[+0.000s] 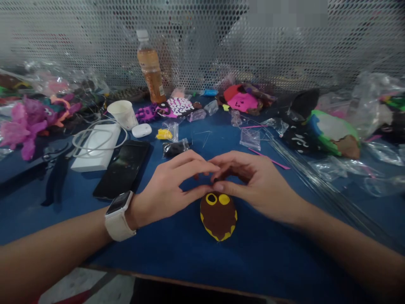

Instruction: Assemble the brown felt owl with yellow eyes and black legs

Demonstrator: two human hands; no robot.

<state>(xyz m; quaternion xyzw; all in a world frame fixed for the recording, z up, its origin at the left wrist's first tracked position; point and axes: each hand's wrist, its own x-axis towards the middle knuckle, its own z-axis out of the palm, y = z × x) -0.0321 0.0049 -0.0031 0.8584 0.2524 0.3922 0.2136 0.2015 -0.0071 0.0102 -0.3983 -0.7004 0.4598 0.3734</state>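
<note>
A small black ball [216, 180], seemingly modelling clay, sits at the fingertips where my two hands meet. My left hand [174, 179], coming from the left with a watch on the wrist, is curled, its thumb tip touching close to the ball. My right hand [256, 179] is closed in a pinch on the ball, its thumb in front and fingers curled behind. Just below lies a brown clay oval [218, 219] with a yellow scalloped edge. Its left yellow eye [211, 199] bears a black disc; the right yellow eye [224, 199] is plain. The hands cover its upper edge.
Left are a black phone [123, 169], a white box with cable [98, 147], pliers [53, 169] and a paper cup [122, 114]. Behind stand a drink bottle [150, 67] and packets of black [175, 147] and yellow clay [164, 134]. Wires [316, 185] lie right.
</note>
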